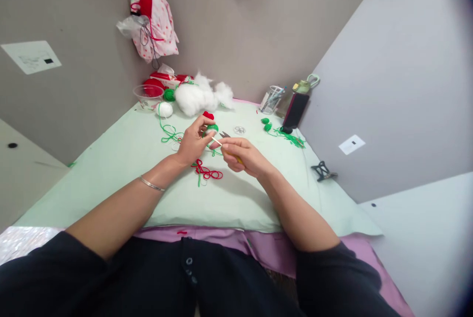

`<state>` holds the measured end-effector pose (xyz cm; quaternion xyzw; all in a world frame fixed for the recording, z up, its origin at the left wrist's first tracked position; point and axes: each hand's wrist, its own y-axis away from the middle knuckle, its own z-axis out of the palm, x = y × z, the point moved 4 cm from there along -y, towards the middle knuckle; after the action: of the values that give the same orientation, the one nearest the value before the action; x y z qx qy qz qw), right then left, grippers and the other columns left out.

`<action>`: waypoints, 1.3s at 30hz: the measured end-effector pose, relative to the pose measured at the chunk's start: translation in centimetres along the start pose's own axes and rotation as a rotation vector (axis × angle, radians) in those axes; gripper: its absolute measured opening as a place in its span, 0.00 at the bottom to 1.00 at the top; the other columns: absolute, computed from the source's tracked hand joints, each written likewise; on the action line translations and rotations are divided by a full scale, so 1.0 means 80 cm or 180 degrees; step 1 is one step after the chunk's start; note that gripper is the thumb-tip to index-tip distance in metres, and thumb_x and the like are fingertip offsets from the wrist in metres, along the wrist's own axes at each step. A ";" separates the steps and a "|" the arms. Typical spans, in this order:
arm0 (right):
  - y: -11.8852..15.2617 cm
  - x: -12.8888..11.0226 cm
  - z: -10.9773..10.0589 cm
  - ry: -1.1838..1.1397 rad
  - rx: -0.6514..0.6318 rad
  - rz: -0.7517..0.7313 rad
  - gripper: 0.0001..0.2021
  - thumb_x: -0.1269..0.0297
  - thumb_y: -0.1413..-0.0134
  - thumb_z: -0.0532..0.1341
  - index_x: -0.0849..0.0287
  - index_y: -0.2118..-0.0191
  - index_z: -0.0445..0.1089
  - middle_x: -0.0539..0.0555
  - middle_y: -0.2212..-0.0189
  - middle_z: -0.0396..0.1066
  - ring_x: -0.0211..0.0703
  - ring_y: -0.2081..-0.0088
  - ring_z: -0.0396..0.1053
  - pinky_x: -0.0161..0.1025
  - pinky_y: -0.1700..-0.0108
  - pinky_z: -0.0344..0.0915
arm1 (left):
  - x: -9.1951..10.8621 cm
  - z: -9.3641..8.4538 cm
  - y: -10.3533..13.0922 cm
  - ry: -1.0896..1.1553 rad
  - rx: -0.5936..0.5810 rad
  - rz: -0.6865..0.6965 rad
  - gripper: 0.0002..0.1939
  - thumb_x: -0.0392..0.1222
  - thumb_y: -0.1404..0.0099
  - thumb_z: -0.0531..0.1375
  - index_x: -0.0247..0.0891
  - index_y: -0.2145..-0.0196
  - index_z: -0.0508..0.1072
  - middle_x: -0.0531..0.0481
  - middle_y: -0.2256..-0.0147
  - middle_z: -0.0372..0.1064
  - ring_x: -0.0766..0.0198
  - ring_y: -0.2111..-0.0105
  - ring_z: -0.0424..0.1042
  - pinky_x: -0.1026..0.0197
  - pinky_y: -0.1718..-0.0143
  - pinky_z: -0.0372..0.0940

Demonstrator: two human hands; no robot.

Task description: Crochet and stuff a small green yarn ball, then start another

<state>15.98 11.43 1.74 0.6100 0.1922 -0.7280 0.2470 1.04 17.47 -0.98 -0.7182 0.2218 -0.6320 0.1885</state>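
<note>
A small crocheted piece [212, 128], green with white and some red at its top, sits between the fingers of my left hand [194, 135]. My right hand [238, 153] is closed round the yellow handle of a crochet hook [217, 141], whose pale shaft points at the piece and meets it or nearly so. Scissors [224, 134] lie just behind my right hand, partly hidden. Below the hands, loose red yarn [209, 172] is coiled on the pale green cloth [177, 208]. Green yarn [170, 134] trails to the left of my left hand.
White stuffing [194, 99], a white yarn ball [164, 109] and a clear tub [148, 97] stand at the back left. Back right are a pen cup [271, 100], a phone [296, 110], green pieces [267, 127] and green yarn [295, 140]. A black stand [323, 171] lies right.
</note>
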 end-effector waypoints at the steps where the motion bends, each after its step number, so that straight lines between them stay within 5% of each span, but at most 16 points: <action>1: -0.001 -0.002 -0.006 0.0075 0.0229 -0.0083 0.12 0.62 0.40 0.61 0.64 0.55 0.74 0.39 0.83 0.53 0.26 0.85 0.43 0.29 0.83 0.42 | 0.001 0.001 0.001 -0.0038 -0.0012 0.0028 0.09 0.39 0.39 0.62 0.40 0.59 0.72 0.51 0.62 0.71 0.64 0.66 0.71 0.59 0.61 0.67; 10: -0.007 0.005 -0.013 0.0273 0.0737 0.0046 0.10 0.64 0.43 0.59 0.63 0.59 0.73 0.39 0.84 0.52 0.27 0.85 0.42 0.31 0.82 0.39 | 0.003 0.004 0.004 -0.0251 -0.0059 0.0143 0.11 0.33 0.40 0.60 0.40 0.58 0.73 0.50 0.62 0.70 0.62 0.65 0.70 0.57 0.59 0.65; 39: -0.005 0.004 -0.021 0.0043 0.0710 0.0259 0.09 0.63 0.43 0.61 0.63 0.62 0.74 0.39 0.84 0.51 0.27 0.84 0.41 0.31 0.81 0.39 | 0.013 0.001 0.006 -0.0359 -0.0152 0.0240 0.12 0.32 0.42 0.61 0.42 0.60 0.75 0.50 0.61 0.68 0.63 0.65 0.65 0.59 0.62 0.64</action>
<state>17.06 12.71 1.07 0.6458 0.0868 -0.7301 0.2056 1.21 16.49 -0.43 -0.7481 0.2527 -0.5775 0.2072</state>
